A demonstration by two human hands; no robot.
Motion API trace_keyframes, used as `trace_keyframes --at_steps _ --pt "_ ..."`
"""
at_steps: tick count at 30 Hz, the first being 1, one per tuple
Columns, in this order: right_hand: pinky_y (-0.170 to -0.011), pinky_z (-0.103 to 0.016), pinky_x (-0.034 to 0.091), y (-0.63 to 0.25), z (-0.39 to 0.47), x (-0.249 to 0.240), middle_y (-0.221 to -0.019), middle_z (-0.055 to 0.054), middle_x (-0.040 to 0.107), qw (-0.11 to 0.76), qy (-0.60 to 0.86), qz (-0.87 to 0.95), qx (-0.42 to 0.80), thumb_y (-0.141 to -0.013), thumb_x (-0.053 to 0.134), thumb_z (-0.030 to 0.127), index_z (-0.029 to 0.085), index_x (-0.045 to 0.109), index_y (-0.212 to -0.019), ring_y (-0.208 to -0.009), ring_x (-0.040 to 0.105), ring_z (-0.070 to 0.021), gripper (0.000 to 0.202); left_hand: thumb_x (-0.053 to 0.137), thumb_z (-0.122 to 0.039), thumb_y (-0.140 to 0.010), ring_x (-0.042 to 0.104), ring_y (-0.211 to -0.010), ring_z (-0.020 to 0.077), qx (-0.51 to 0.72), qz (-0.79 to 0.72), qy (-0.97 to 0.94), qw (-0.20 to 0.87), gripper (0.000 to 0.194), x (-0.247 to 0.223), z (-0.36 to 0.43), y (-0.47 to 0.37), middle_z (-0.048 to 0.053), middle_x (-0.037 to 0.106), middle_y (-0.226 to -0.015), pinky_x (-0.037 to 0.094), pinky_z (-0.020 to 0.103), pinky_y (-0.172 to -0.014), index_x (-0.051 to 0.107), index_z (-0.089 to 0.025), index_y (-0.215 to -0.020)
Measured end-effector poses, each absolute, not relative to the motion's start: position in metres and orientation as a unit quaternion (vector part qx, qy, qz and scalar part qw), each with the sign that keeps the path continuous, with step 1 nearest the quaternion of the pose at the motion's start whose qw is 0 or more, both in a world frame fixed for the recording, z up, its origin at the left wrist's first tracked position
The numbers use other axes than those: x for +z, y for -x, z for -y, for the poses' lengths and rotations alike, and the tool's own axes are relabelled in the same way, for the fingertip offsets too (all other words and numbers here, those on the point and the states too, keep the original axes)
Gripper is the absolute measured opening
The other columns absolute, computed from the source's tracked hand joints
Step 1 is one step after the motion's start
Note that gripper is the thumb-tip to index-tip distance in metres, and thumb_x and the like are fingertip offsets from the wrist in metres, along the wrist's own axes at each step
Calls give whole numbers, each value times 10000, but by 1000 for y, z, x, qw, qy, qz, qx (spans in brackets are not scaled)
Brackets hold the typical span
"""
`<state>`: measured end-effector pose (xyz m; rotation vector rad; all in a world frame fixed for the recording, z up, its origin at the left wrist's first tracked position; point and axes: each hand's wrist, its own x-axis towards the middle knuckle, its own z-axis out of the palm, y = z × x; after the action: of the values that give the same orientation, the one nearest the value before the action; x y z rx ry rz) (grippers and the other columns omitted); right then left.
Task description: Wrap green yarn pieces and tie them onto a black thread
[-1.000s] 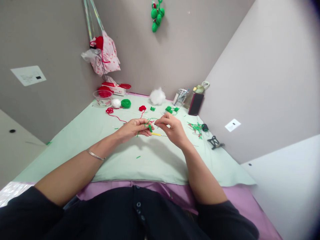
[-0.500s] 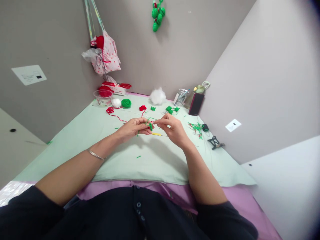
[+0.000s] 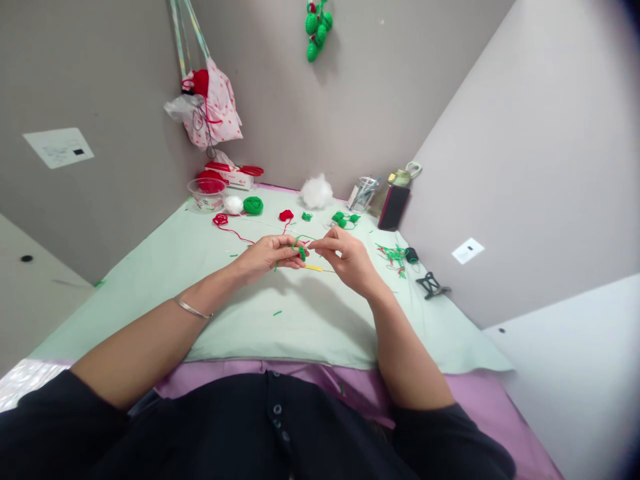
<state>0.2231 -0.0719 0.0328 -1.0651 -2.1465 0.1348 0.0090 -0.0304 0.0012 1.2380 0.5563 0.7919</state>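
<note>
My left hand is closed, pinching a small green crochet piece between thumb and fingers. A loop of green yarn runs from it over toward the other hand. Just to its right my right hand is closed, thumb and index finger pressed together beside the piece; whatever thin item they grip is too small to name. A crochet hook with a yellow handle lies on the cloth below the fingers. Red yarn trails across the cloth behind my left hand.
Behind the hands are a green yarn ball, a red crochet piece, green pieces and white stuffing. A clear tub stands back left; a cup of pens and a phone stand back right. Yarn scraps lie right.
Both hands keep nearly the same pose. The right fingertips have shifted very slightly beside the green piece, and the view has tilted a little.
</note>
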Motion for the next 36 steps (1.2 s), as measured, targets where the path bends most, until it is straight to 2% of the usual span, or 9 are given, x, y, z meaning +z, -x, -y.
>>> trace_keyframes --at_steps 10,17,21,24,27,32,36 --pt "-698 -285 430 -217 71 29 -829 -27 587 373 420 823 88 -918 576 193 222 712 -926 -740 536 -141 139 762 -343 -779 690 -742 143 339 -254 -569 705 317 -5 28 -10 43 716 -796 527 286 -763 641 -132 -982" --pt "-696 -280 455 -212 76 32 -1044 -56 597 393 416 815 90 -915 618 324 221 692 -1007 -692 528 -107 157 728 -375 -778 595 -640 112 334 -279 -613 659 280 0 33 -12 -11 628 -689 455 262 -662 635 -146 -909" --pt "-671 -278 426 -206 75 27 -941 -43 612 357 459 805 119 -934 576 398 210 706 -950 -675 520 -110 229 677 -409 -806 515 -564 96 315 -305 -666 603 261 -2 33 -12 -34 570 -607 387 243 -605 605 -160 -836" --pt "-650 -277 405 -200 73 22 -851 -29 612 350 490 783 155 -914 593 394 190 702 -850 -658 521 -112 240 649 -393 -814 496 -556 102 300 -311 -701 567 236 -1 35 -13 -40 542 -572 370 240 -593 599 -162 -804" --pt "-640 -269 406 -195 73 19 -801 -18 621 392 482 757 203 -858 641 343 180 684 -784 -657 525 -112 185 648 -369 -798 489 -554 101 295 -322 -714 547 221 1 38 -15 -38 533 -581 365 239 -581 586 -160 -759" --pt "-607 -254 401 -196 73 26 -696 1 618 450 466 677 350 -778 645 295 159 654 -733 -622 507 -105 143 655 -355 -763 496 -563 97 305 -326 -692 567 211 0 39 -17 -25 558 -650 397 246 -588 575 -162 -742" --pt "-541 -246 350 -202 71 32 -589 33 530 486 480 642 348 -751 643 302 162 645 -722 -549 431 -91 143 650 -364 -762 519 -575 96 314 -340 -679 570 211 -4 35 -15 -15 587 -709 414 251 -609 590 -162 -780"
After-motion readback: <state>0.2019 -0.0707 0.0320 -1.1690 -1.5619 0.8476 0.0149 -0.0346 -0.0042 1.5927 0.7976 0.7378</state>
